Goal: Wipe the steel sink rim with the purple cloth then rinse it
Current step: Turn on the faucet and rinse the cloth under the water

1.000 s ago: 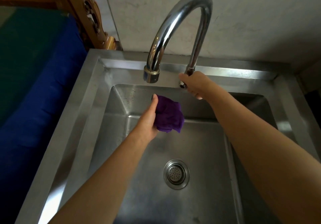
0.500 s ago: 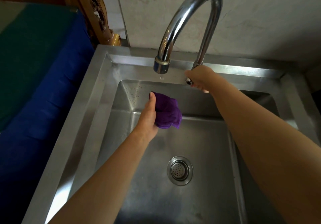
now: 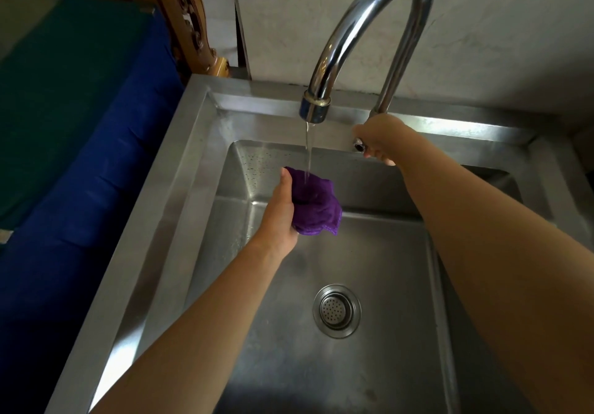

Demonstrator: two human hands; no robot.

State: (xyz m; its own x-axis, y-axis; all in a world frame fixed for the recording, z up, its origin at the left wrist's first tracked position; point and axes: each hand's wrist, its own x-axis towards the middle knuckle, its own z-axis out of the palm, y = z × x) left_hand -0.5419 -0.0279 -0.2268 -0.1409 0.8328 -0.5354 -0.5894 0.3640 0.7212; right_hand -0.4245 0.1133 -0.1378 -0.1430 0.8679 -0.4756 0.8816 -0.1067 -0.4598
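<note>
Right now your left hand (image 3: 279,217) is clenched around the purple cloth (image 3: 313,203), which sits bunched into a ball over the basin of the steel sink (image 3: 180,169), directly below the spout of the tap (image 3: 315,110). A thin stream of water (image 3: 308,153) falls onto the top of the bundle. Your right hand (image 3: 381,139) is wrapped around the tap handle (image 3: 358,144) at the base of the faucet, on the back rim; only the handle's metal end shows, so how it is turned cannot be read.

Treat the cloth as soft and limp: it has no stiffness of its own and takes whatever shape your fist gives it. Dry it weighs almost nothing, but it probably soaks quickly and grows heavier and saggier under the stream. Its loose hem hangs below your fingers, so expect drips and a tendency to slide out if you slacken. Nothing here is fragile, so you can squeeze hard.

Hold it by the thick middle of the wad, as you do now, thumb on one side and fingers folded over the other. To rinse it through, you would likely need to loosen the ball so water reaches the inner folds, then wring it over the drain (image 3: 337,311).
</note>
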